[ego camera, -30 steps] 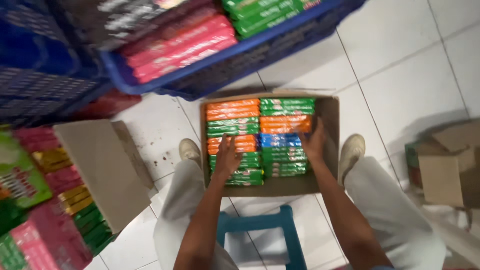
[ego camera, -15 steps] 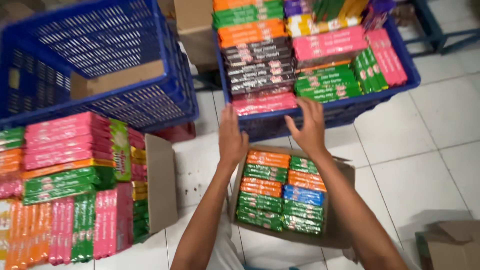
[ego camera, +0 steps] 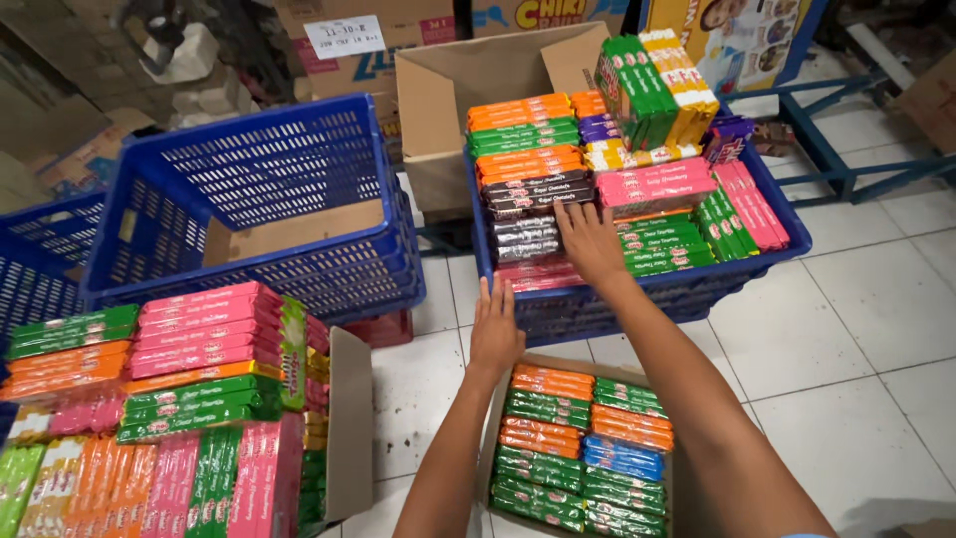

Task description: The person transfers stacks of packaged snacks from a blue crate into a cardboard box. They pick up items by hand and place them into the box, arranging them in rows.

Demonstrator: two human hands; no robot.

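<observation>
My right hand lies flat on the packets inside a blue crate, its fingers on a stack of dark brown packets beside green packets. It grips nothing that I can see. My left hand is open, fingers stretched, just in front of the crate's near wall. Below both arms sits a cardboard box filled with rows of orange, green and blue packets.
An empty blue crate with a cardboard sheet inside stands at the left. Stacks of pink, green and orange packets fill an open carton at the lower left. Cardboard boxes stand behind the crates. White tiled floor lies at the right.
My view has tilted up from the box to the crates. Both hands have left the cardboard box; the right one has reached forward onto the packets in the crate, the left trails behind.
</observation>
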